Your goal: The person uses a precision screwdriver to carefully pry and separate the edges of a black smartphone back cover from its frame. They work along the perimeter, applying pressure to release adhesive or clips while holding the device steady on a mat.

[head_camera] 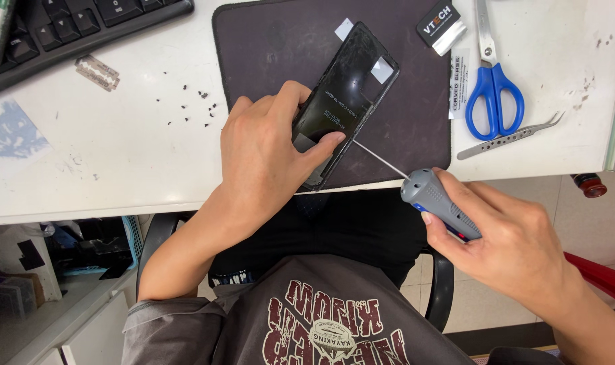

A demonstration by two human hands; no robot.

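So, keep the left hand point(267, 152) pressing the phone back cover point(344, 94) flat on the dark mat point(422, 135) while the right hand point(510, 243), gripping the grey screwdriver point(436, 199), eases in from 4 o'clock. Cover's glossy black, scuffed, camera cutout at 1 o'clock.

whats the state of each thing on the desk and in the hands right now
black phone back cover: tilted on the dark mat, pinned by left hand
grey-handled screwdriver: gripped by right hand, tip at cover's edge
blue-handled scissors: closed, flat
metal tweezers: lying unused
razor blade: lying bare
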